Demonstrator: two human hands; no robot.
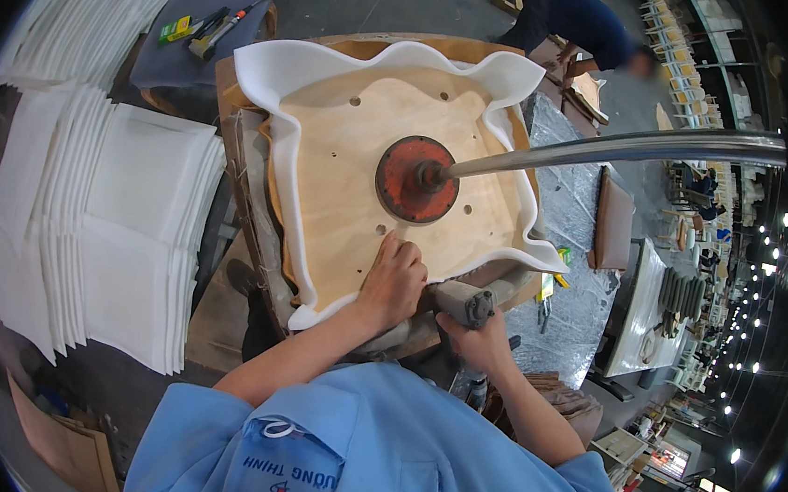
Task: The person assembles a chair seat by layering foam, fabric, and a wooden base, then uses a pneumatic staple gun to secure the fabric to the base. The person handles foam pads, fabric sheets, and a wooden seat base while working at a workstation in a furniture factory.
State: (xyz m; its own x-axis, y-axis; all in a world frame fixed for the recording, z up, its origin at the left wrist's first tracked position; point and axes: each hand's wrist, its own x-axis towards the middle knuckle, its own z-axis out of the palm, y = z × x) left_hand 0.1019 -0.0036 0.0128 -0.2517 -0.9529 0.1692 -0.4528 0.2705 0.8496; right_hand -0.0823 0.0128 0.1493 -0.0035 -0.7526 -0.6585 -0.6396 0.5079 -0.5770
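Note:
A light plywood panel [325, 174] with several small holes lies in front of me, wrapped round its sides by a wavy white foam sheet [285, 157]. A round red press plate [394, 181] on a curved chrome bar [608, 153] bears down on the panel's middle. My left hand [394, 282] is at the near edge, fingers bent together over the foam's border, fingertips reaching the wood; the thumb side is hidden. Closed round the handle of a grey staple gun [466, 303], my right hand [482, 343] holds it at the near edge, just right of my left hand.
Tall stacks of white foam sheets [138, 224] stand at left. Behind them, a grey padded seat [171, 63] carries tools and a small box. To the right is a plastic-covered table [562, 308] with a brown cushion [613, 218]. Another person [577, 23] bends over at the far side.

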